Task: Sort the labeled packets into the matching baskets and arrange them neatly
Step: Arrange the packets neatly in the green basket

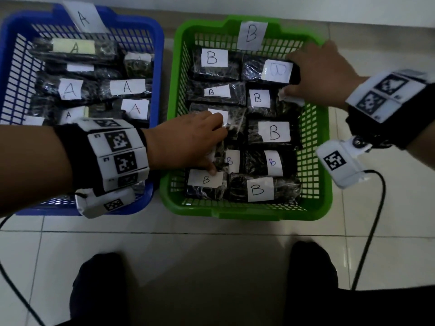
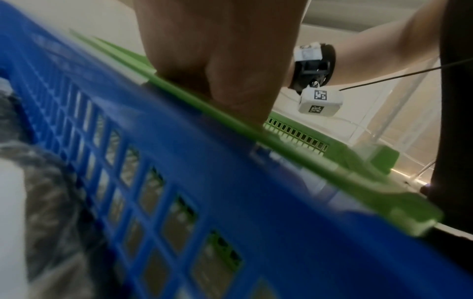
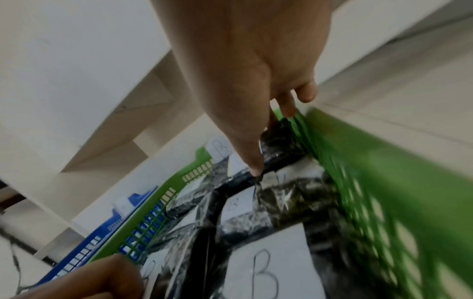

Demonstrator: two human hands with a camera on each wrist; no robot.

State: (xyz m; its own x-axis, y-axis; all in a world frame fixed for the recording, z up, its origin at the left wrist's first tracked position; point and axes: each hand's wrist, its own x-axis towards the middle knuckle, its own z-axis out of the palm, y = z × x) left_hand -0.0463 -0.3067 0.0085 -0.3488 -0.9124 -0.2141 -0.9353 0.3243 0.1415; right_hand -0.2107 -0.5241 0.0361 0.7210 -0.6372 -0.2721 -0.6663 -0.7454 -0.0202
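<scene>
From the head view, both hands work inside the green basket [image 1: 315,161] at frame centre: the left hand [image 1: 183,142] presses a B packet [image 1: 231,124], the right hand [image 1: 322,74] clasps another packet [image 1: 266,71] (its label sideways) at upper right. The left wrist view hides that hand's fingers. In the right wrist view, fingers [image 3: 252,159] straddle the packet; the slick wrap could slip and jumble the rows.

Two baskets sit side by side on the floor [image 1: 211,255], nearly touching: basket A [image 1: 9,67] on the left, basket B [image 1: 317,184] on the right. A packets [image 1: 127,87] lie inside the left one, B packets [image 1: 274,132] in rows inside the right one. A tag stands on each far rim. The left hand [image 1: 183,142] reaches over into basket B's left side, resting on packets; the right hand [image 1: 322,74] is at the far right corner, on a packet [image 1: 277,71] there.
</scene>
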